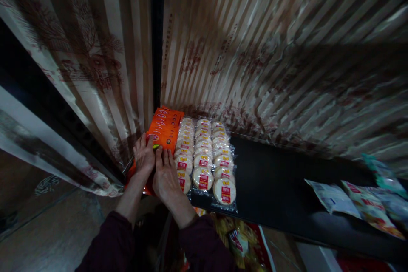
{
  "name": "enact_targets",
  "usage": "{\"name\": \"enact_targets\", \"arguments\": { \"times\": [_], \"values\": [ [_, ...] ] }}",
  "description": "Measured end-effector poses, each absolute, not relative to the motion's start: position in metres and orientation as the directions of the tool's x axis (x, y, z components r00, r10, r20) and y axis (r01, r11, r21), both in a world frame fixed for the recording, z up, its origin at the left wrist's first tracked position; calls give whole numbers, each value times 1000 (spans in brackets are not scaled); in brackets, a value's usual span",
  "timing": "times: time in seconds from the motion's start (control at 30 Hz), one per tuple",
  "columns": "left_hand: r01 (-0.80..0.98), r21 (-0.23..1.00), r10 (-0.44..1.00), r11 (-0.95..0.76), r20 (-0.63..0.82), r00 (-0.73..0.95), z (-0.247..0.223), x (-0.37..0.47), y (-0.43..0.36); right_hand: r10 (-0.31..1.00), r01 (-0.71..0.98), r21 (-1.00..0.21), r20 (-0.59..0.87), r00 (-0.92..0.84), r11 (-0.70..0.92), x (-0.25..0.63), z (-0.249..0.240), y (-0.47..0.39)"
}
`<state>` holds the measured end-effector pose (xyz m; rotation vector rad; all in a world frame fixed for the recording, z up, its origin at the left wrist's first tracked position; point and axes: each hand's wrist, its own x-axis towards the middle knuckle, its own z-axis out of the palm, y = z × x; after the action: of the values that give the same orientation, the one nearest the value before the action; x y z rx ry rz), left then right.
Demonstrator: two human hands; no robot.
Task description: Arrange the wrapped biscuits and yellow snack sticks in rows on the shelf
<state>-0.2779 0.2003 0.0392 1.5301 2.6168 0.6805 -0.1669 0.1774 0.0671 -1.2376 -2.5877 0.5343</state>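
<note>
A row of bright orange snack packets point(164, 131) stands at the left end of a dark shelf, one behind another. My left hand point(144, 153) is closed at the left edge of the front packet, its thumb against the orange wrapper. The fingers of my right hand point(166, 174) are stretched out and rest on the lower front of the same packet. Part of the packet is hidden behind both hands. Right beside my right hand are three rows of round white crackers point(203, 177) in clear wrappers with red and yellow labels.
The black shelf point(264, 174) runs to the right, with several loose snack bags point(333, 197) at its far end. Corrugated patterned sheeting point(223, 51) backs it, and a dark upright post point(157, 38) stands at the corner. Below the shelf sits a box of packaged goods point(239, 240).
</note>
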Motion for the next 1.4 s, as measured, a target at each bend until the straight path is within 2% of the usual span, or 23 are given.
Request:
{"name": "enact_targets", "arguments": {
  "times": [0.17,0.53,0.67,0.77,0.9,1.13,1.4],
  "values": [
    [824,378,838,423,183,-514,33,-278,201,788,706,-422,36,-614,569,-167,66,175],
    [833,411,853,369,205,-479,30,-277,198,762,646,-447,144,-631,619,-160,57,177],
    [858,393,857,331,255,-448,32,-274,199,776,647,-450,202,-597,615,-156,54,184],
    [877,382,852,291,313,-419,35,-270,201,784,665,-431,204,-586,610,-155,55,197],
    [902,374,893,215,299,-337,37,-264,203,788,700,-368,208,-580,612,-156,62,222],
    [926,297,926,233,225,-305,33,-261,207,734,704,-221,98,-672,674,-162,67,254],
    [911,308,888,273,285,-362,36,-254,214,737,720,-194,26,-675,666,-165,76,281]
  ]
}}
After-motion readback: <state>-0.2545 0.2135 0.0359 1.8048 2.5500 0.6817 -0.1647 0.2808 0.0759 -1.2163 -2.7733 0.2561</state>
